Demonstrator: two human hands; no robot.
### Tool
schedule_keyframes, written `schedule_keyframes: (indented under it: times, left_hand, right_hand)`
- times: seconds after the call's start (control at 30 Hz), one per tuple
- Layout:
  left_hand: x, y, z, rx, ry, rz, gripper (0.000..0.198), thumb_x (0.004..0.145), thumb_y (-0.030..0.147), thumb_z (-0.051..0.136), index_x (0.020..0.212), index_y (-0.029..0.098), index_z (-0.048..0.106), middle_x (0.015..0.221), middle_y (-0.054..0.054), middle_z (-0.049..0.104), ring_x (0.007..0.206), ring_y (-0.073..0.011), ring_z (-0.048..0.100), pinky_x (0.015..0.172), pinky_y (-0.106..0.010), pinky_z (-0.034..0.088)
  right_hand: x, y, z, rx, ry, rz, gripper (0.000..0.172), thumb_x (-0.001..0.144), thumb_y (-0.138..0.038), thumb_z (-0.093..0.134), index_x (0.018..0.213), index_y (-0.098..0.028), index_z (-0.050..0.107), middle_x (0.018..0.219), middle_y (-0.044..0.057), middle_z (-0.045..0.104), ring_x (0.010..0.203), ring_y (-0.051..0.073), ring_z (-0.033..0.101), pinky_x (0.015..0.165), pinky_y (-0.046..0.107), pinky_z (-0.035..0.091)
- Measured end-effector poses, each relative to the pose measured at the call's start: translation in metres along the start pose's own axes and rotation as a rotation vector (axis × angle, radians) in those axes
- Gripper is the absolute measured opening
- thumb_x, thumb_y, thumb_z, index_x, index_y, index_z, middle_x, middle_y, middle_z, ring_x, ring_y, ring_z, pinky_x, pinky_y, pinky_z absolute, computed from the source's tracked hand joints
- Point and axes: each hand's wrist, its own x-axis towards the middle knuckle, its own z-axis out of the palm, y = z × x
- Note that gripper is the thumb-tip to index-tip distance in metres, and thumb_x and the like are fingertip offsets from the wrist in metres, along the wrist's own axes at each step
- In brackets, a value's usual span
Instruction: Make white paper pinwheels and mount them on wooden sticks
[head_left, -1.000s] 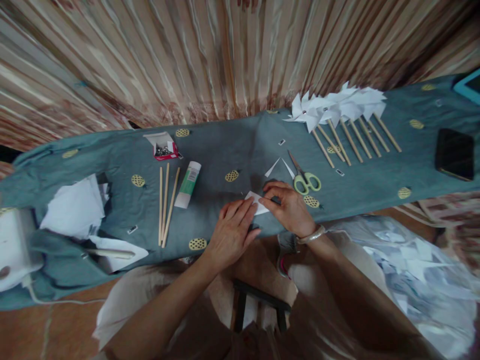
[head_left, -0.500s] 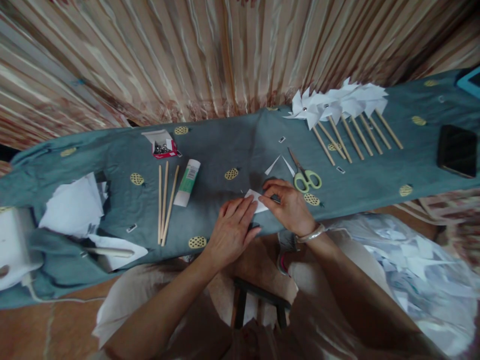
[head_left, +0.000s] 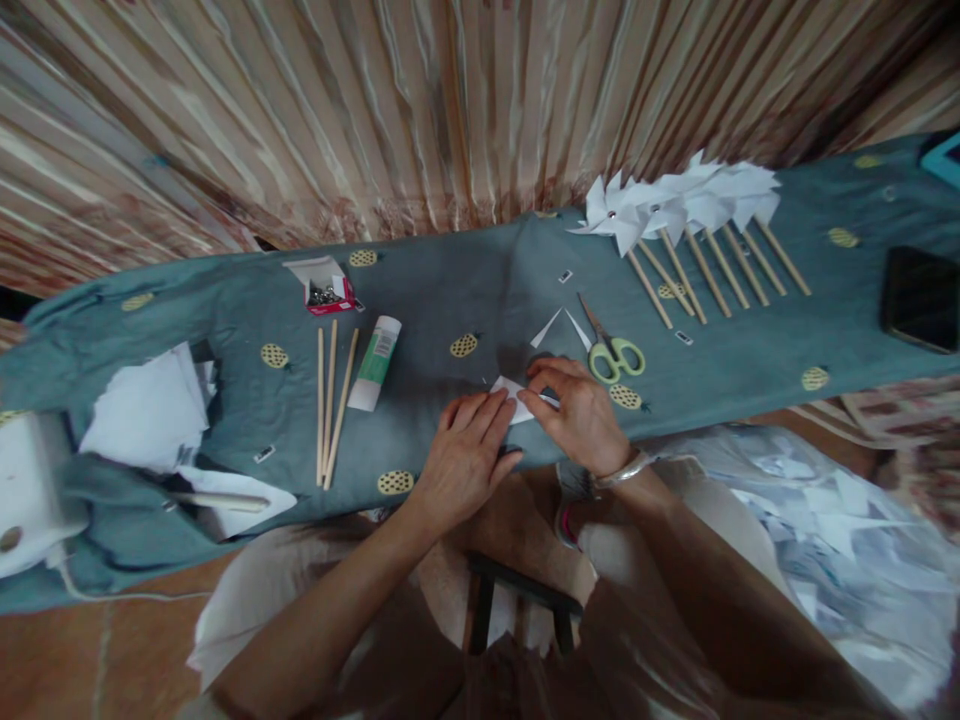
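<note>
A small piece of folded white paper [head_left: 512, 396] lies near the front edge of the cloth-covered table, between my two hands. My left hand [head_left: 466, 455] rests on its left side with fingers stretched flat, pressing it down. With thumb and bent fingers my right hand [head_left: 576, 412] pinches the paper's right side, and a white edge shows under the fingers. Just beyond that hand lie scissors [head_left: 615, 358] with green handles and thin white paper offcuts [head_left: 546, 328]. Part of the paper is hidden beneath my fingers.
Left are a glue stick [head_left: 375, 364], wooden sticks [head_left: 331, 405], a red box [head_left: 328, 292] of metal pins and a paper stack [head_left: 150, 410]. Several paper pinwheels [head_left: 675, 208] lie back right, a phone [head_left: 921, 299] far right. A plastic bag [head_left: 840, 560] of scraps sits below.
My right fingers have shifted slightly on the paper, and a white edge now shows beneath them where a dark gap was. My left hand stays almost still.
</note>
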Motion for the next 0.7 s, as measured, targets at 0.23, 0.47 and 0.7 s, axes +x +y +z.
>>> schedule_keyframes:
  times: [0.23,0.47,0.7]
  left_hand:
    - [0.001,0.001,0.001,0.018,-0.001,0.000,0.057,0.099,0.045,0.045,0.142,0.007,0.046,0.144,-0.020,0.054,0.129,-0.0325,0.048,0.106,-0.050,0.039]
    - [0.001,0.001,0.000,0.027,-0.011,0.010,0.056,0.099,0.044,0.046,0.139,0.006,0.049,0.144,-0.021,0.054,0.129,-0.0328,0.048,0.107,-0.049,0.039]
    - [0.001,0.001,0.001,0.047,0.006,0.024,0.060,0.099,0.049,0.042,0.141,0.007,0.049,0.144,-0.022,0.054,0.130,-0.0331,0.048,0.108,-0.051,0.037]
  right_hand:
    - [-0.003,-0.001,-0.002,0.007,0.037,0.002,0.024,0.093,-0.042,0.059,0.083,-0.021,0.065,0.101,0.011,0.072,0.097,0.027,0.066,0.091,0.043,0.051]
    - [-0.008,-0.008,-0.004,-0.025,0.040,-0.008,0.026,0.091,-0.045,0.061,0.091,-0.020,0.067,0.109,0.014,0.072,0.103,0.030,0.065,0.095,0.046,0.050]
    - [-0.013,-0.011,-0.004,-0.055,0.016,-0.020,0.023,0.089,-0.037,0.063,0.102,-0.019,0.065,0.115,0.014,0.069,0.108,0.030,0.063,0.099,0.047,0.048]
